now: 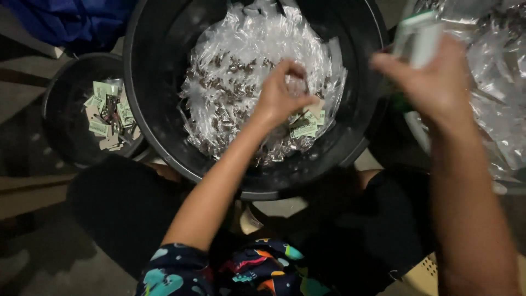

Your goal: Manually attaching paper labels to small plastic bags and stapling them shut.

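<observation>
Many small clear packets point(241, 71) lay heaped inside the large black tub point(148, 104). Left hand point(282, 90) hovered over the heap, fingers pinched on one packet. Right hand point(433, 82), past the tub's right rim, gripped a blurred white-green item point(419, 35). Left of the tub, a smaller black tub point(60, 131) held green tags point(101, 104).
</observation>
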